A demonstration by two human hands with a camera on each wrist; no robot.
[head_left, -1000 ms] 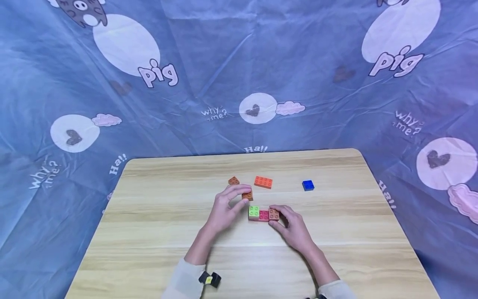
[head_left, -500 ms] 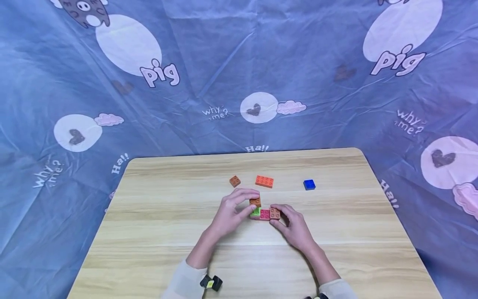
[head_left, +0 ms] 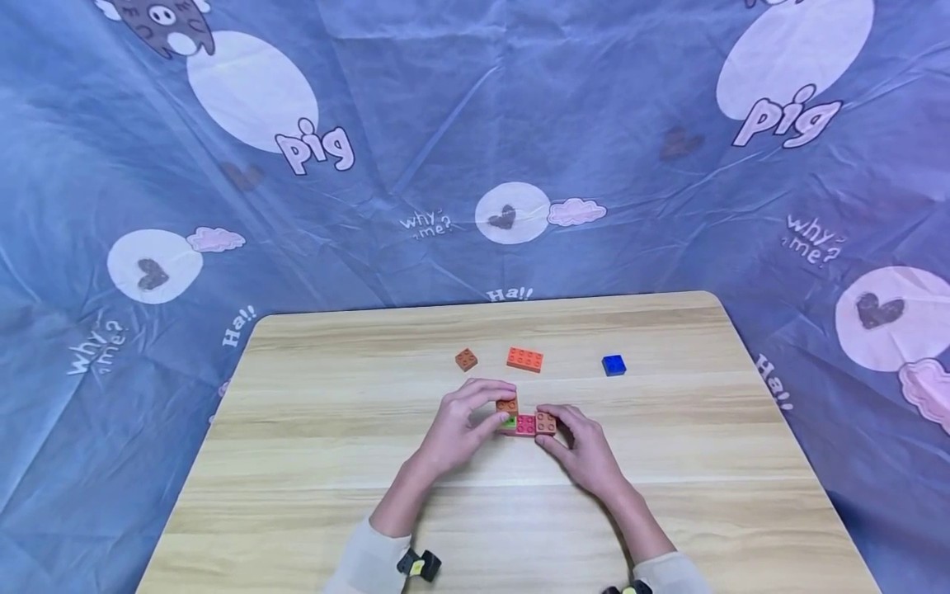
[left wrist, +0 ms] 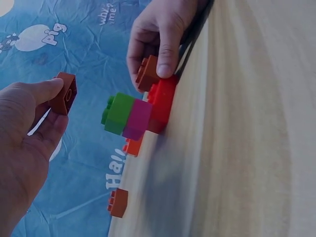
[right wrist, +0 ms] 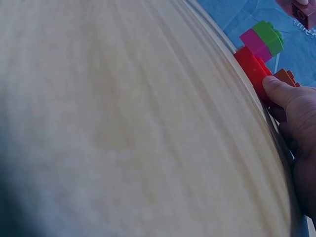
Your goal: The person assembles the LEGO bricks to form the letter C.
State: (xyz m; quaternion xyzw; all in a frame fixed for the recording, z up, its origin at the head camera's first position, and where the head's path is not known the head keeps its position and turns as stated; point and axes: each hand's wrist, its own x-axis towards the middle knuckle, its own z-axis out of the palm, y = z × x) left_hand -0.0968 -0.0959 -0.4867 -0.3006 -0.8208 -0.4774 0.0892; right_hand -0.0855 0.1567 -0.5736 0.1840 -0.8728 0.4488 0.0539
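My left hand [head_left: 460, 422] pinches a brown square brick [left wrist: 64, 94] between thumb and fingers. In the left wrist view that brick is held apart from the stack, its hollow underside facing the green brick [left wrist: 120, 112]. The green brick sits on a pink brick [left wrist: 137, 120], which stands on one end of a long red brick [left wrist: 163, 101]. On the red brick's other end is a second brown brick [head_left: 545, 422]. My right hand [head_left: 586, 450] grips that end, thumb on the near side and fingers on the far side.
Beyond the hands, on the wooden table [head_left: 334, 396], lie another brown brick [head_left: 466, 359], a long orange brick [head_left: 524, 359] and a blue brick [head_left: 613, 365]. A blue printed cloth [head_left: 416, 148] hangs behind the table and along both sides.
My left hand has carried its brown brick rightward and nearer to me, from behind the stack to above the green brick. The right hand keeps its grip in the same place.
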